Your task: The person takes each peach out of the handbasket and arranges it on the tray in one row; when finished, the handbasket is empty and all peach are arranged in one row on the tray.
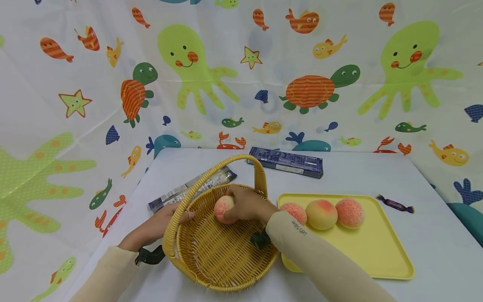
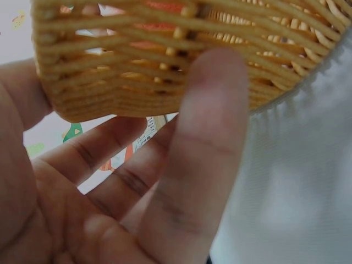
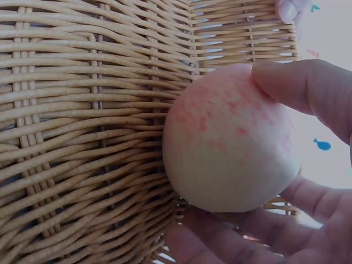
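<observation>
A wicker basket (image 1: 226,256) with a tall arched handle stands on the table in front of me. My left hand (image 1: 166,222) grips its left rim; in the left wrist view the thumb (image 2: 212,126) lies along the woven side with the other fingers on the far side. Inside the basket, near its back wall, my right hand (image 1: 247,204) holds a pink and cream peach (image 1: 223,209). The right wrist view shows this peach (image 3: 231,140) between thumb and fingers, close against the weave.
To the right, a yellow tray (image 1: 366,247) bears two speckled pink peaches and a smoother yellow-red peach (image 1: 321,214). A wrapped candy (image 1: 395,204) lies beyond it. Behind the basket are a dark blue package (image 1: 286,161) and silvery packets (image 1: 215,179).
</observation>
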`<state>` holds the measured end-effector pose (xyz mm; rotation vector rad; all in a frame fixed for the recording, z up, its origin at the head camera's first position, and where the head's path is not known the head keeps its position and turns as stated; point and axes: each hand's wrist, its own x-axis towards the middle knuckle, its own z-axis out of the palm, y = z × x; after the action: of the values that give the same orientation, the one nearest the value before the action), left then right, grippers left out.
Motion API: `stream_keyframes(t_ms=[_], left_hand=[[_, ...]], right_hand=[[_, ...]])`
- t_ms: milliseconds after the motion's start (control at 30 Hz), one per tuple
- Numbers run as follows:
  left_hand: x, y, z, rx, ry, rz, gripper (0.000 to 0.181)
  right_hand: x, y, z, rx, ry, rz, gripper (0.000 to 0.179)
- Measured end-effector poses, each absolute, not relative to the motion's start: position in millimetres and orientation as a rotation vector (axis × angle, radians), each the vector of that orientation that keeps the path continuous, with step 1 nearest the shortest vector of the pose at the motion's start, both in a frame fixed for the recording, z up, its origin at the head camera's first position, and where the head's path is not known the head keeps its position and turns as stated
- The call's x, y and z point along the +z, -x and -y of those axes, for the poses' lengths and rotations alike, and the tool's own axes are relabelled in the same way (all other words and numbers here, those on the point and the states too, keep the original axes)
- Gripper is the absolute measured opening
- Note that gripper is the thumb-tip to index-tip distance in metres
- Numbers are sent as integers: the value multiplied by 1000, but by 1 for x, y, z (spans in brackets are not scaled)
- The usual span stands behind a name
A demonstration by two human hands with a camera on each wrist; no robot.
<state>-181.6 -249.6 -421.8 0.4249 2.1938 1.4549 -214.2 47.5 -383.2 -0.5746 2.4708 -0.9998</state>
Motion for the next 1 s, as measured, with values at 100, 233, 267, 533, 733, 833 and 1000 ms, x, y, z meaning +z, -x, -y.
stream_keyframes(t_ms=[100,233,267,533,733,833,1000], left_hand=[[-421,181,249,1457,-418,-2193,48],[-420,181,250,1457,-422,-2192,47],[-420,181,250,1455,-423,-2194,47],[-420,180,249,1452,-411,-2195,48],[-420,180,250,1456,-406,-2188,48],[-419,181,250,1458,-421,-2180,48],[-419,181,249,1458,-438,-2178,48]], right_hand=[[-381,215,-49,-987,563,-2491,47],[-380,214,-51,-946,579,-2520,57],[-380,214,-51,-935,585,-2524,59],[-379,215,-51,-913,588,-2514,48],[-379,213,-56,-821,639,-2502,67],[-376,212,-60,-816,640,-2472,62],[-374,213,-65,-801,617,-2436,62]])
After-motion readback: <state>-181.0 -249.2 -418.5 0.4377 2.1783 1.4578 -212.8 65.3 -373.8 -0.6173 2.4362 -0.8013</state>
